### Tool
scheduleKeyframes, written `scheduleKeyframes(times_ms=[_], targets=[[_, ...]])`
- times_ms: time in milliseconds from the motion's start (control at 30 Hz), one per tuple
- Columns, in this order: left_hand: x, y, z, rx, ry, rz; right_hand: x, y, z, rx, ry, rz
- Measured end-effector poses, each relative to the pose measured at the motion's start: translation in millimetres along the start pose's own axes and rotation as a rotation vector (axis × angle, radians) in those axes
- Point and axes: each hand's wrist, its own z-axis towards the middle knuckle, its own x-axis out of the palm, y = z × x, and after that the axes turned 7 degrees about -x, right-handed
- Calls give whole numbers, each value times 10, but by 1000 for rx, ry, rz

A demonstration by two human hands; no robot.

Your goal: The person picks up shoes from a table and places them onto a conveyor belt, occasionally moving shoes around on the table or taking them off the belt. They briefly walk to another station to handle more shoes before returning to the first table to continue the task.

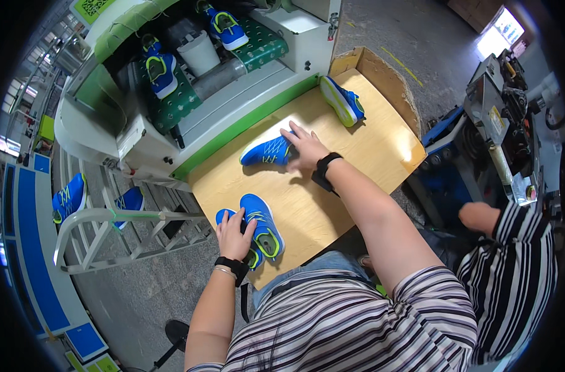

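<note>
Right hand [308, 150] splayed at blue shoe [265, 152], left hand [234, 238] curved over two shoes [261, 222]

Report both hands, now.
Left hand: over a lime-lined blue low-cut shoe; grip cannot be told.
Right hand: open, spread at one end of a white-patterned blue shoe.

On the pale wooden tabletop [313, 217], a pair of blue lace-up shoes [258, 214] lies near left, one blue lattice-patterned shoe [265, 151] mid-table and one yellow-green-soled blue shoe [342, 102] at far right. Beyond the tabletop stands the white-and-green machine [245, 93], two blue shoes [161, 74] inside it on perforated green plates [260, 46]. Leftward, two more blue shoes [69, 198] sit at the pale tubular rack [132, 216].
</note>
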Motion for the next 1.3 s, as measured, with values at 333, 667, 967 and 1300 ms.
scheduleKeyframes(times_ms=[333,667,967,1300], targets=[[-24,-27,6,-13,-1,3,173,51,98,-279,-117,-412],[-48,-35,-42,-2,-19,13,-17,-372,-510,189,131,232],[-10,-2,35,14,-25,15,-67,-1852,-92,701,-597,197],[12,11,21,65,-42,35,609,-592,-1218,212,-759,-76]])
